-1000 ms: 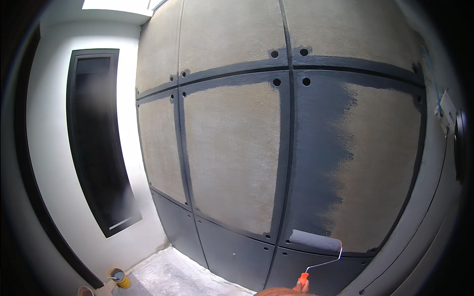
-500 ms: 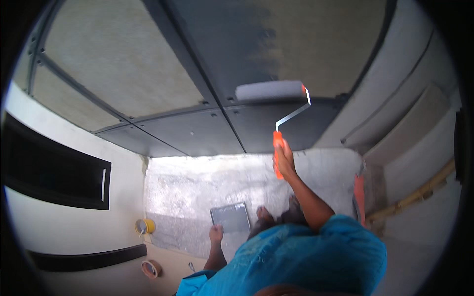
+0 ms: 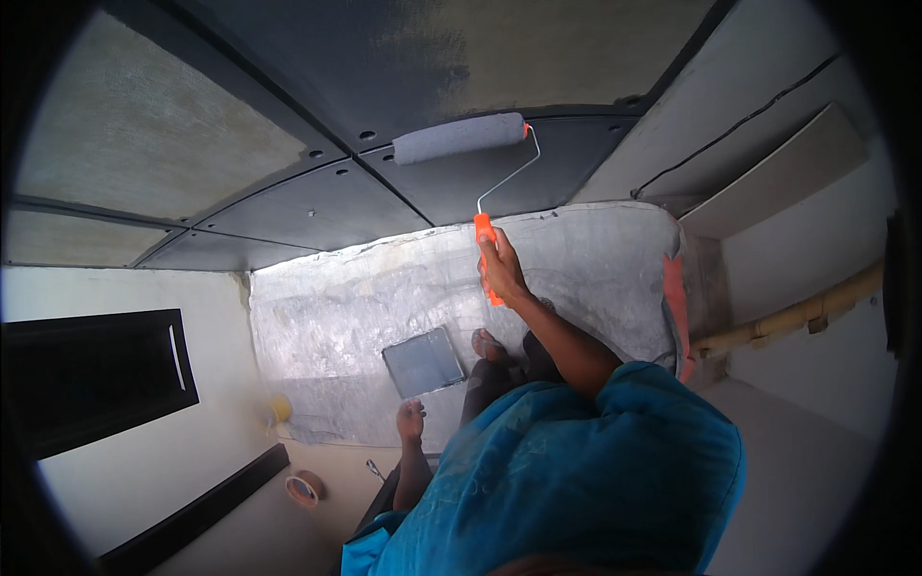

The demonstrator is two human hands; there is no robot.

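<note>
My right hand (image 3: pixel 501 264) is closed on the orange handle (image 3: pixel 488 230) of a paint roller, held out over the floor. Its grey sleeve (image 3: pixel 458 137) shows against the lower part of the wall panels (image 3: pixel 317 38), which are partly dark grey, partly beige; whether they touch, I cannot tell. My left hand (image 3: pixel 411 420) hangs low with curled fingers beside a paint tray (image 3: pixel 423 360) that lies on crumpled sheeting (image 3: pixel 317 317); what it holds, if anything, is too small to make out. My feet (image 3: pixel 488 348) stand on the sheeting, right of the tray.
A black-framed opening (image 3: pixel 96 374) is in the white left wall. A yellow bucket (image 3: pixel 279 409) and a round reddish container (image 3: pixel 303 488) sit low at left. At right are a leaning board (image 3: pixel 778 168), a bamboo pole (image 3: pixel 788 312) and a dark cable (image 3: pixel 730 130).
The view has tipped down from the panels to my body and the floor. The roller and my right hand now appear higher and more leftward in the picture; my left hand has come into view.
</note>
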